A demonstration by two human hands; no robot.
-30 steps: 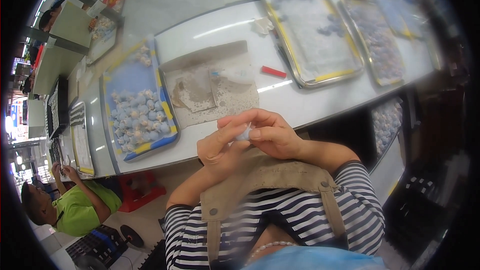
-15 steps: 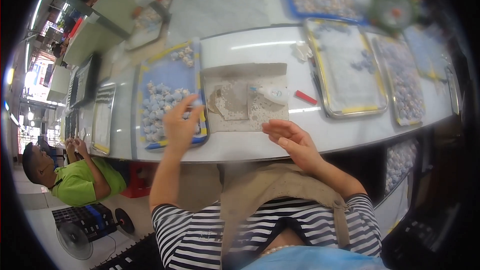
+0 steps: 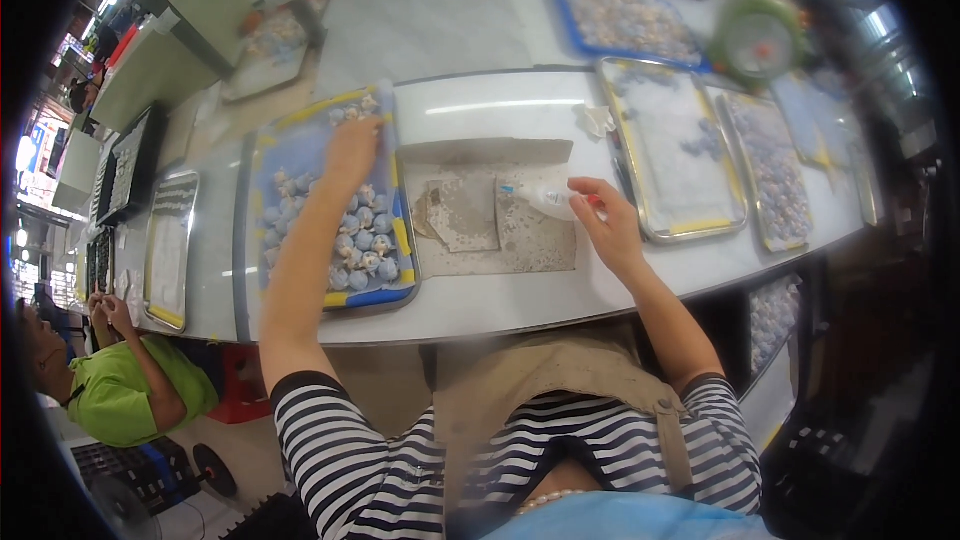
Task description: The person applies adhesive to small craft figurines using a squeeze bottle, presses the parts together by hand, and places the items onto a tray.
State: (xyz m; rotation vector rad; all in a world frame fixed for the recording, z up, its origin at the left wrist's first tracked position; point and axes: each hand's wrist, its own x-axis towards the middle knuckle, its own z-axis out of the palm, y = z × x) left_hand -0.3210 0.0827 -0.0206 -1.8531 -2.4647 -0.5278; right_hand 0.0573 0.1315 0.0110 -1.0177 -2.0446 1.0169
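Note:
My left hand (image 3: 352, 152) reaches over the blue tray (image 3: 408, 285) at the left, at a small group of pieces (image 3: 350, 112) by its far end. Its fingertips are blurred, so what they hold, if anything, cannot be made out. Many small round blue-and-white pieces (image 3: 362, 240) fill the tray's nearer part. Over the right side of the cardboard, my right hand (image 3: 608, 228) has thumb and fingers apart at the base of a white squeeze bottle (image 3: 543, 198) with a blue tip. A red stick-like piece (image 3: 597, 202) shows between those fingers. The bottle lies on its side.
A stained cardboard box piece (image 3: 540, 258) with a raised back flap lies before me. At the right stand a metal-rimmed tray (image 3: 690, 234) and another tray of pieces (image 3: 770, 175). Crumpled paper (image 3: 597, 121) lies behind. A person in green (image 3: 140, 380) works at far left.
My left hand has moved away from me across the tray to the far group. My right hand has risen from the table's near edge to the bottle's base. The view has shifted slightly.

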